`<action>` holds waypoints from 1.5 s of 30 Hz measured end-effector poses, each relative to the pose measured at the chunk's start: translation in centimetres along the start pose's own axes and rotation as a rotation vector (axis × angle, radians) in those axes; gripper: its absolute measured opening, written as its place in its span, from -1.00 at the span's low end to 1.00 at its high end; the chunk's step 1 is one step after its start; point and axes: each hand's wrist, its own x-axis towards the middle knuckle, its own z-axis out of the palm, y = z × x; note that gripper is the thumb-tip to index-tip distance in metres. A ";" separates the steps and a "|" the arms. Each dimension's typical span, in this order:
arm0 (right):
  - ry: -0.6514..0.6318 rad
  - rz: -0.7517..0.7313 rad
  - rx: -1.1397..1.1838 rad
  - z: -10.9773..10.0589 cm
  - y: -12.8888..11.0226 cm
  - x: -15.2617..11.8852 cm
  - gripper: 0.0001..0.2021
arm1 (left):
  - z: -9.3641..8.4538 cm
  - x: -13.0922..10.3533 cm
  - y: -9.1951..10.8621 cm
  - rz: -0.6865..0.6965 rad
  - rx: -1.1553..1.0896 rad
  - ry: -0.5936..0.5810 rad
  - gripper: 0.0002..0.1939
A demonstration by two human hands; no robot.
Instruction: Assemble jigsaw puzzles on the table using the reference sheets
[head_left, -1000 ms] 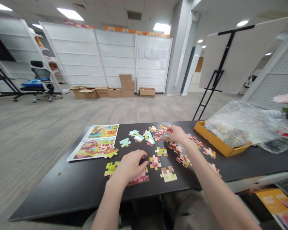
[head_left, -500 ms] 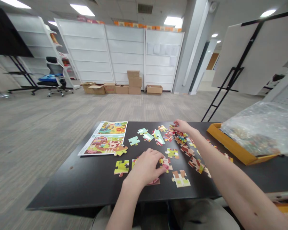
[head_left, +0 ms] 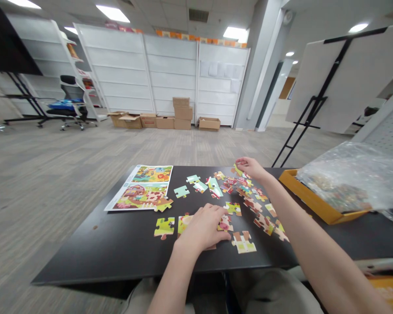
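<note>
My right hand (head_left: 249, 168) is over the far edge of the loose pile, its fingers pinched on a green puzzle piece (head_left: 237, 170) that looks tilted up. My left hand (head_left: 208, 224) lies palm down with fingers apart, covering part of several pieces. By its fingertips is a pink pig puzzle piece (head_left: 226, 223). Around it lie a green piece (head_left: 164, 227), a partly covered green-and-cream piece (head_left: 184, 222), a brown-and-green piece (head_left: 244, 243) and a green piece with red bits (head_left: 233, 208). Brown patched pieces (head_left: 264, 223) spread below my right forearm.
A printed picture sheet (head_left: 144, 192) lies at the table's left, a yellow-green piece (head_left: 163, 205) against its corner. Pale blue pieces (head_left: 182, 191) lie mid-table. A yellow box (head_left: 321, 205) with a clear plastic bag (head_left: 350, 174) stands at the right. The black table (head_left: 118, 248) ends close to my legs.
My right hand has risen slightly away from the pile, with the green piece now tilted up in its fingers. My left hand has shifted slightly right across the pieces.
</note>
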 end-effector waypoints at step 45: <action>-0.763 -0.058 0.124 3.9 -5.7 -16.9 -0.80 | -1.4 -5.7 -2.0 -0.029 0.034 0.023 -0.58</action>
